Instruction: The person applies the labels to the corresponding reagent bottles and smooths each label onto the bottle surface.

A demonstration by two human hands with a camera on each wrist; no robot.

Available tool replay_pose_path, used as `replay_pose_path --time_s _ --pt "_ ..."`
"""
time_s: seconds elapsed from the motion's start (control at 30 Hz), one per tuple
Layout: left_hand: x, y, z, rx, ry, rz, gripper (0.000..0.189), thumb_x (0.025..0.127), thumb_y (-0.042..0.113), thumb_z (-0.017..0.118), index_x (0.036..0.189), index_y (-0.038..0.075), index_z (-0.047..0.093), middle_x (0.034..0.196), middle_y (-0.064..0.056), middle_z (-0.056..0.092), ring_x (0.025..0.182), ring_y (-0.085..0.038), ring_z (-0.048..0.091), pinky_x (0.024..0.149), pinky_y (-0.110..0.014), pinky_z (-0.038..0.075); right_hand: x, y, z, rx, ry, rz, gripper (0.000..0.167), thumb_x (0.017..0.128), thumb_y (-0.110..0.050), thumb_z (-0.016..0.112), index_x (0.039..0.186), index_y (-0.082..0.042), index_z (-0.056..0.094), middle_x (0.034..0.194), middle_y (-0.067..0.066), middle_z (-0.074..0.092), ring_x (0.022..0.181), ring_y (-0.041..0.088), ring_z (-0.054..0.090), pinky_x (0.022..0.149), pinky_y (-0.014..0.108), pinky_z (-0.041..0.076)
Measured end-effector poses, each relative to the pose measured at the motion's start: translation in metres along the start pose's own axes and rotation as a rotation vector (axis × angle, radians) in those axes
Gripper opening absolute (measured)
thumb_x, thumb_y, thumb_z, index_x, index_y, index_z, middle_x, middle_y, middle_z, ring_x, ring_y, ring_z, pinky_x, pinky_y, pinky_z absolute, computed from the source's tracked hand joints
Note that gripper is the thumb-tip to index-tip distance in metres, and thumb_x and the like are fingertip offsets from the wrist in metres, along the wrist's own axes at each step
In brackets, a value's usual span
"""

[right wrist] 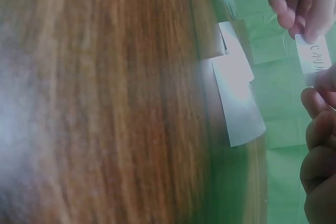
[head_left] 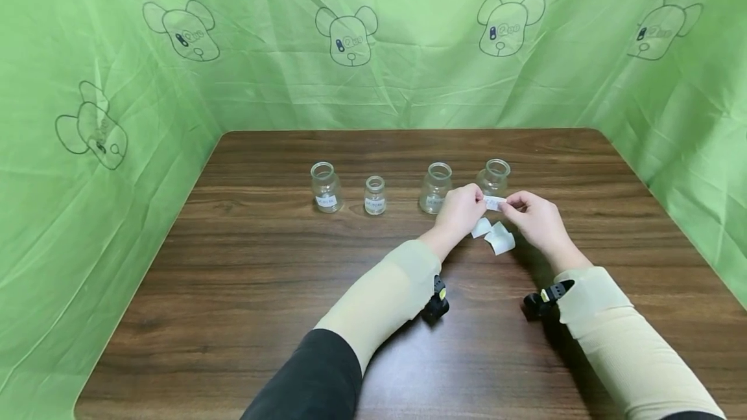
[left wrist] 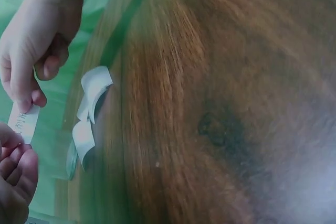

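Note:
A small white label (head_left: 494, 203) with dark handwriting is stretched between my two hands, in front of the rightmost glass jar (head_left: 496, 174). My left hand (head_left: 461, 209) pinches its left end. At the other end, the thumb and fingertips of my right hand (head_left: 533, 216) pinch it. The label's writing (right wrist: 314, 56) shows in the right wrist view, partly covered by fingers. Curled pieces of white backing paper (head_left: 500, 238) lie on the table just below the hands. Another glass jar (head_left: 439, 180), bearing a label, stands beside my left hand.
Farther left stand a labelled glass jar (head_left: 327, 186) and a smaller labelled glass jar (head_left: 375, 196). All rest on a brown wood-grain table (head_left: 262, 264). Green cloth (head_left: 408, 83) with printed mouse faces hangs behind and at both sides.

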State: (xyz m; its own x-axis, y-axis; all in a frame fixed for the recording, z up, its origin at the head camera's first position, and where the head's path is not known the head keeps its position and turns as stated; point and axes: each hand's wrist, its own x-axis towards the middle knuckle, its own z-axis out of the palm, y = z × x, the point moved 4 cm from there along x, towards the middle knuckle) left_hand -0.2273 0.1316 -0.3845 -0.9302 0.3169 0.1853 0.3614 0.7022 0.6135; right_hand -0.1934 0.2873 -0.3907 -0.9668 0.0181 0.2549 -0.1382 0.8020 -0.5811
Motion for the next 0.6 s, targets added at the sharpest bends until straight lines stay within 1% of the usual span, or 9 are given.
replay_pose_path --time_s 0.17,0.27,0.47,0.6 --pt "0.005 0.002 -0.004 0.056 0.031 -0.032 0.004 0.087 0.015 0.061 0.086 0.015 0.065 0.079 0.006 0.066 0.065 -0.005 0.057 0.055 -0.017 0.043 0.006 -0.004 0.002 -0.029 0.008 -0.038 0.019 0.089 -0.025 0.062 0.087 -0.006 0.064 0.072 0.007 0.065 0.061 0.015 0.052 0.055 0.029 0.040" --pt "0.006 0.003 -0.004 0.069 0.024 -0.062 0.006 0.087 0.015 0.060 0.083 0.016 0.064 0.074 0.007 0.064 0.062 -0.006 0.056 0.053 -0.019 0.043 0.009 -0.003 0.004 -0.044 0.008 -0.050 0.018 0.090 -0.024 0.061 0.087 -0.006 0.063 0.071 0.007 0.063 0.061 0.017 0.052 0.056 0.032 0.040" --pt "0.007 0.002 0.002 0.078 -0.016 -0.132 0.012 0.088 0.015 0.059 0.076 0.016 0.061 0.067 0.006 0.060 0.056 -0.009 0.054 0.047 -0.022 0.041 0.009 0.001 0.007 -0.074 -0.018 -0.056 0.017 0.090 -0.022 0.060 0.086 -0.005 0.062 0.070 0.007 0.063 0.062 0.020 0.054 0.059 0.036 0.041" --pt "0.008 0.004 0.007 0.088 -0.002 -0.143 0.012 0.088 0.017 0.059 0.076 0.018 0.062 0.068 0.007 0.062 0.057 -0.009 0.056 0.047 -0.023 0.042 0.009 0.004 0.006 -0.093 -0.014 -0.051 0.017 0.090 -0.021 0.060 0.086 -0.005 0.063 0.070 0.007 0.063 0.062 0.021 0.054 0.059 0.036 0.041"
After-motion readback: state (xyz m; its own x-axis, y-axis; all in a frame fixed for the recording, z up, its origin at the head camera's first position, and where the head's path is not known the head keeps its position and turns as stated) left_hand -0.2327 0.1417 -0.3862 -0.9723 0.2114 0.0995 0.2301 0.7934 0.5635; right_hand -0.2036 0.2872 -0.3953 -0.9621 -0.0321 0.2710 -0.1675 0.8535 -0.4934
